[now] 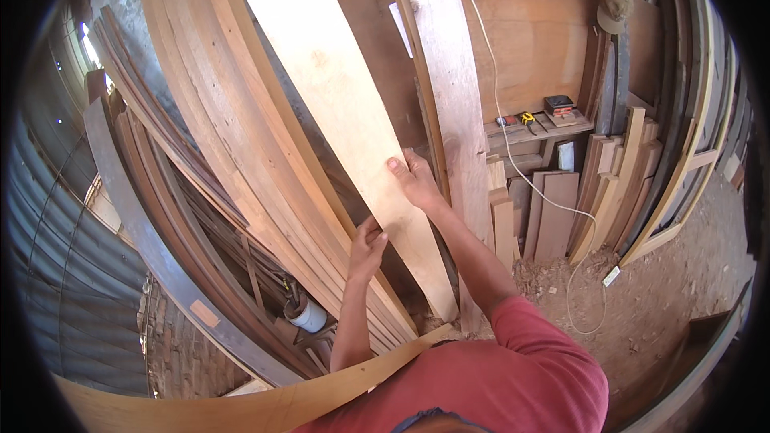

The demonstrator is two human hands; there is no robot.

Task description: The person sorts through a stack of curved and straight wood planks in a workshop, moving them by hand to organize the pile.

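Observation:
A long, pale wooden board (pixel 329 88) stands on a slant in front of me, running from the top of the view down to near my body. My right hand (pixel 417 182) grips its right edge, with the thumb on the broad face and the other fingers partly hidden behind. Lower down, my left hand (pixel 368 252) is closed around the left edge, its fingertips partly out of sight. Beside the board on the left leans a row of long planks (pixel 233 112). On its right stands a wide, greyish plank (pixel 449 72).
A curved wooden strip (pixel 241 407) crosses the lower left, close to my body. Short offcuts (pixel 557 208) lean at right below a shelf (pixel 521 133) with a tape measure (pixel 526 119). A white cable (pixel 495 72) trails down to a socket block (pixel 611 276). A white bucket (pixel 309 317) stands lower left.

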